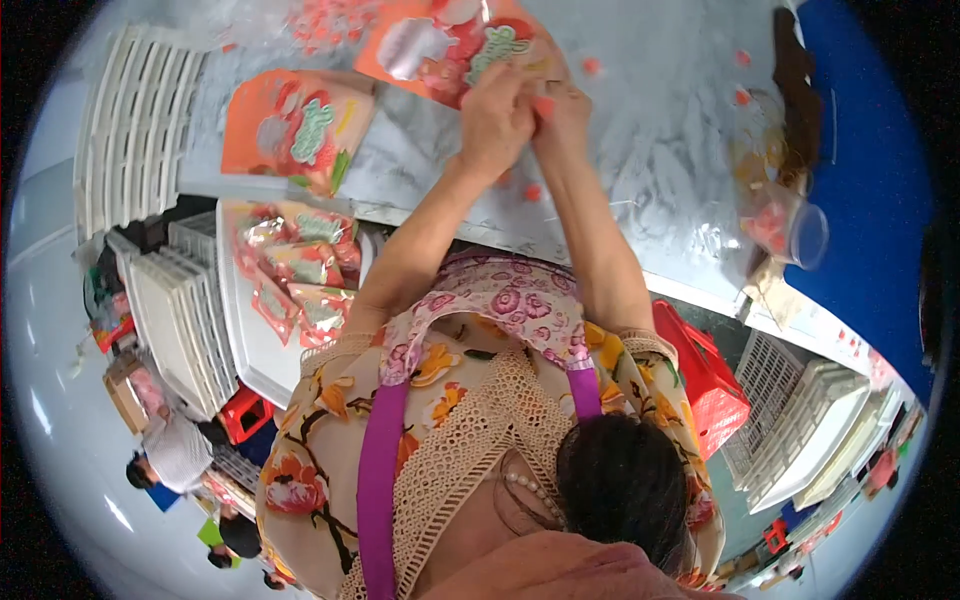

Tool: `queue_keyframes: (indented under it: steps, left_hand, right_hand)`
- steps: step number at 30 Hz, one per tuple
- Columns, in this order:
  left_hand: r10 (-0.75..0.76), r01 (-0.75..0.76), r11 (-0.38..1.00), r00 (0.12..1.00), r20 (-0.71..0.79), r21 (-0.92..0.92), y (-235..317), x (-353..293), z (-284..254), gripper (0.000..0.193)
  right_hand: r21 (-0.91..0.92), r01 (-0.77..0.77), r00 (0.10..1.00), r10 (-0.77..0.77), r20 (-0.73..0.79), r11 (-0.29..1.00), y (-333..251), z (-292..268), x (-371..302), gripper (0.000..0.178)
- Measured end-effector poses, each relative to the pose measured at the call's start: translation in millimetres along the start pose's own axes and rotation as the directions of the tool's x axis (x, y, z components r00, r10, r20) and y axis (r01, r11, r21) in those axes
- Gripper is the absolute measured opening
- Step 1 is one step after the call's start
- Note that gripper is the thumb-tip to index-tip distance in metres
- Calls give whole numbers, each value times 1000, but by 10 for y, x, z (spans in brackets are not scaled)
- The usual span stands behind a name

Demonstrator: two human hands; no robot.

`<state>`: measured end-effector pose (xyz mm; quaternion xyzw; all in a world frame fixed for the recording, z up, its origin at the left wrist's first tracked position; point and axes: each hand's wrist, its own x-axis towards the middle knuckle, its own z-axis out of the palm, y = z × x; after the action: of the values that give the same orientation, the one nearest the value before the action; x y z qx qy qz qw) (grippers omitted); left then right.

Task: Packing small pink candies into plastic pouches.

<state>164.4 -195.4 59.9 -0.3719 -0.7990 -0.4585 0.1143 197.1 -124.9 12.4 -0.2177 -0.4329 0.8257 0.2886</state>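
Observation:
A large orange stand-up pouch (430, 55) with fruit pictures and a clear window lies at the top of the worktable. My left hand (495, 118) is closed at its near edge, fingers over the pouch. Right beside it, my right hand (562, 112) is closed, with a small pinkish-red piece (544, 106) showing between its fingers and my left hand. The fingertips are slightly blurred and partly hidden. To the left lies a second orange pouch (275, 130) of the same kind.
Many small red pieces (325, 25) lie at the far left. A white tray (255, 350) holds several filled pouches (305, 265) below the table edge. A clear tub (775, 225) with pink pieces lies at right. White crates (140, 125) and a red bag (700, 375) flank me.

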Motion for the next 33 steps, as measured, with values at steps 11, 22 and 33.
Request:
queue_keyframes:
  steps: [11,22,33]
  left_hand:
    - [-116,111,991,991,-70,-73,-113,195,-111,7]
    - [-83,77,994,992,-95,-73,42,232,-8,11]
    - [-273,294,918,955,112,-268,-106,239,-65,14]
  right_hand:
    - [484,-435,898,326,295,759,-478,36,-113,21]
    - [272,-102,973,153,-174,957,-340,326,-1,22]
    - [354,-284,959,263,107,891,-563,144,-274,29]
